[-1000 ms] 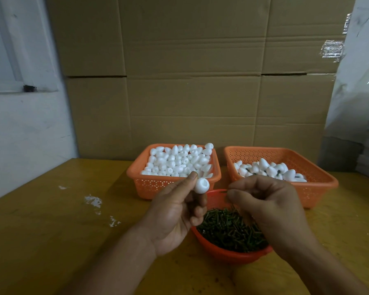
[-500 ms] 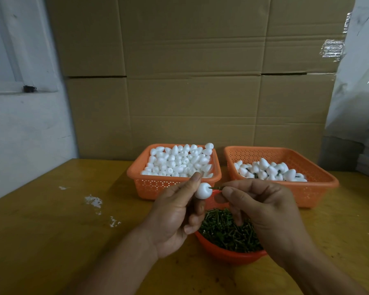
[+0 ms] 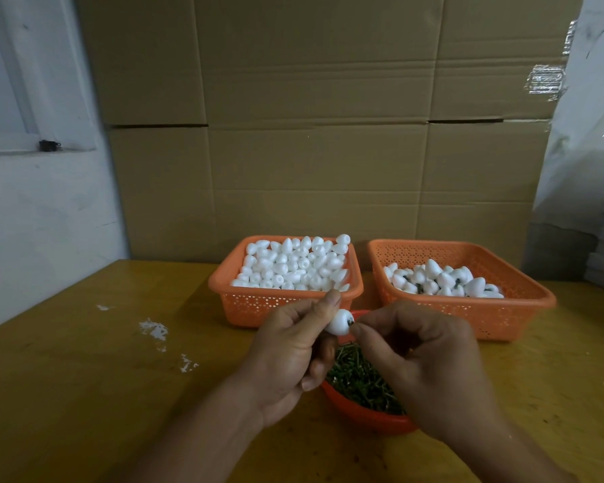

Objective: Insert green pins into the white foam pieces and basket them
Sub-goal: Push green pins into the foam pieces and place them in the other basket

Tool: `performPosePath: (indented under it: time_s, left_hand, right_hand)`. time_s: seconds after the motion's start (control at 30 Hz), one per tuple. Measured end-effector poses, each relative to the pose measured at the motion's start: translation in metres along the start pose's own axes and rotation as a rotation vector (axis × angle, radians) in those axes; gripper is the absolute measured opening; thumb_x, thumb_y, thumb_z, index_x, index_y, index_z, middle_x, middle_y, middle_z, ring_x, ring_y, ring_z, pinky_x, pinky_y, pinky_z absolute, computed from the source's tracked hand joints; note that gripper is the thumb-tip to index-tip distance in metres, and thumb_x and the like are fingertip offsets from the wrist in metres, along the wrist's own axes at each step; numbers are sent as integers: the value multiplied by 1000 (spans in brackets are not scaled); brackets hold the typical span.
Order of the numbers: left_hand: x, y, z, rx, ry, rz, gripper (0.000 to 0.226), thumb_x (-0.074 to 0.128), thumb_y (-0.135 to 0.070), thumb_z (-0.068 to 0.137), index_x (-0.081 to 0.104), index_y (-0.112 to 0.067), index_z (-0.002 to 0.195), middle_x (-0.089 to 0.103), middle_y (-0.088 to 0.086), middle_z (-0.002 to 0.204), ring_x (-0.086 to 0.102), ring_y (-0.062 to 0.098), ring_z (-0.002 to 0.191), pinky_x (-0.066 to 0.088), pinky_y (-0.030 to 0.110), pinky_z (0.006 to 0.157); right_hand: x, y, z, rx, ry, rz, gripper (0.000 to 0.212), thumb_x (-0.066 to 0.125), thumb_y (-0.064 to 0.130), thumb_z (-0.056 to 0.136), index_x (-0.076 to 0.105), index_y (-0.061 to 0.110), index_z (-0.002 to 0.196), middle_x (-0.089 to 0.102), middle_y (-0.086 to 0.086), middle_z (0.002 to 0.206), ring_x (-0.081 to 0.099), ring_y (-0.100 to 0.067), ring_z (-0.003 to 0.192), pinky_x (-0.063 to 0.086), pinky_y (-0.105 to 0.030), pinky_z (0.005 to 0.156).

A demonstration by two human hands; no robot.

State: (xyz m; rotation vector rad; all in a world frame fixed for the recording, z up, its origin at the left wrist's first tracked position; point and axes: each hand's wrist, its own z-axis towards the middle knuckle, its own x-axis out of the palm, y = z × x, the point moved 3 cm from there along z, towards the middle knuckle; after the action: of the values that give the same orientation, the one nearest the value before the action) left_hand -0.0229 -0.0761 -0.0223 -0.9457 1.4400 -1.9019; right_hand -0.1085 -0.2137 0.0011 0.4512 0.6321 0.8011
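Note:
My left hand (image 3: 288,357) pinches a white foam piece (image 3: 339,322) between thumb and fingers, just above the red bowl (image 3: 367,414) of green pins (image 3: 358,378). My right hand (image 3: 419,364) pinches a green pin (image 3: 351,322) whose head sits against the foam piece's right end; the shaft is hidden inside. Behind stand two orange baskets: the left basket (image 3: 283,301) heaped with plain foam pieces (image 3: 293,266), the right basket (image 3: 516,308) holding foam pieces with pins (image 3: 443,282).
The wooden table (image 3: 84,378) has white paint spots (image 3: 154,331) at the left. Stacked cardboard boxes (image 3: 311,134) rise directly behind the baskets. A white wall with a window frame (image 3: 21,99) lies left, plastic-wrapped goods (image 3: 586,151) right.
My right hand brought a pin up from the bowl to the foam piece and pushed it in; the exposed shaft seen half a second ago is now buried to the head.

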Motion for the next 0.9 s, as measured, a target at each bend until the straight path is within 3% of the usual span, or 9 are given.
performPosePath:
  time_s: [0.37, 0.5, 0.67, 0.8, 0.9]
  left_hand:
    - [1, -3, -2, 66, -47, 42, 33, 70, -53, 73, 73, -21, 71, 48, 4, 53, 38, 8, 36, 25, 17, 33]
    - [0, -6, -2, 67, 13, -58, 29, 78, -45, 79, 77, -17, 81, 51, 4, 60, 43, 8, 44, 30, 18, 38]
    - [0, -8, -2, 102, 108, -154, 27, 75, -25, 77, 78, -10, 99, 56, 2, 67, 48, 8, 52, 37, 18, 44]
    - [2, -9, -2, 147, 88, -92, 27, 77, -32, 75, 79, -15, 97, 56, 1, 66, 48, 7, 52, 38, 18, 45]
    - [2, -9, -2, 153, 68, -75, 27, 77, -36, 74, 80, -17, 94, 58, 0, 65, 49, 6, 52, 39, 18, 45]
  right_hand:
    - [2, -5, -1, 43, 18, -25, 13, 78, 16, 83, 77, 28, 78, 68, 9, 61, 56, -10, 47, 44, -26, 43]
    - [0, -3, 0, 52, -24, -22, 10, 78, 19, 82, 78, 28, 79, 67, 12, 60, 55, -6, 45, 39, -17, 43]
    - [0, -1, 1, 75, -56, 17, 17, 78, 16, 82, 77, 33, 78, 69, 13, 62, 58, -7, 48, 42, -17, 43]
    - [5, 1, -1, 98, -46, 89, 17, 77, 14, 83, 78, 30, 79, 72, 15, 65, 65, -4, 56, 46, -13, 49]
    - [7, 3, -1, 109, -37, 124, 19, 76, 13, 84, 78, 31, 79, 74, 15, 68, 69, -5, 60, 54, -22, 53]
